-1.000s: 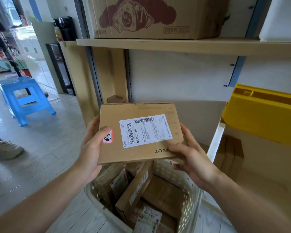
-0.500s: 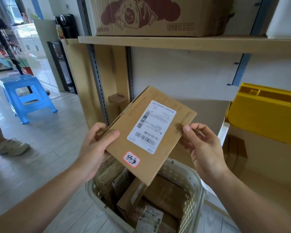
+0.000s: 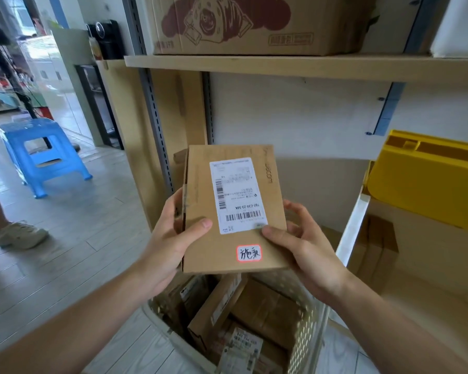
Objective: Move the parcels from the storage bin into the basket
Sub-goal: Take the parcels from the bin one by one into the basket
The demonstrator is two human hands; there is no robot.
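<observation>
Both thumbs lie flat on the face of the flat cardboard parcel (image 3: pixel 234 209), the other fingers curled round behind it: the left hand (image 3: pixel 170 244) grips its left edge with the thumb tip just short of the white shipping label (image 3: pixel 237 195), and the right hand (image 3: pixel 303 247) pinches the lower right edge, its thumb touching the label's bottom corner. Neither hand is loose; the parcel is carried wholly between them.

What has changed is the parcel's turn. A second ago it lay landscape between the hands, half a second ago it stood cocked on a diagonal, and now it is upright on its short edge, label facing the camera and the small red-bordered handwritten sticker (image 3: pixel 249 253) just below and between the thumbs. The hands have shifted down to its lower half (this looks like a check of the label, though that is my guess).

For the task, the parcel is out of storage but not yet delivered. Directly beneath the fingers stands the perforated white basket (image 3: pixel 305 327), already holding several parcels (image 3: pixel 254 314). To the right of the right hand, beyond the shelf edge, sits the yellow storage bin (image 3: pixel 427 184). Off past the left hand, a blue stool (image 3: pixel 42 155) stands on the floor.
</observation>
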